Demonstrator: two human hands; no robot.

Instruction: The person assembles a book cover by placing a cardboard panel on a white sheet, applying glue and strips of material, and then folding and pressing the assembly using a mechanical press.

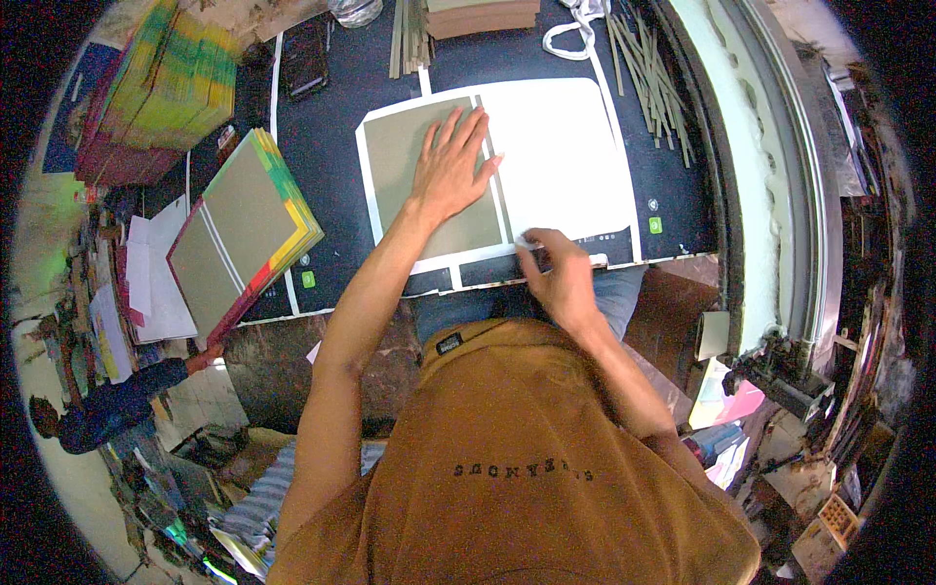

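Note:
A white sheet (565, 146) with rounded corners lies on the dark tabletop in front of me. On its left half rests a grey cardboard panel (390, 156), with a narrow grey strip (503, 210) along the panel's right side. My left hand (453, 171) lies flat across the panel, fingers stretched toward the strip's upper part. At the sheet's near edge, by the strip's lower end, my right hand (564, 278) is closed, thumb and forefinger drawn together. What sits between those fingertips is too small to make out.
Left of the sheet stands a stack of finished covers (229, 224); another person's hand (203, 359) is at its near corner. Bundled yellow-green covers (166, 97) stand behind. Loose grey strips (648, 88) and a cardboard stack (483, 18) lie at the back. A pale machine rail (751, 185) borders the right.

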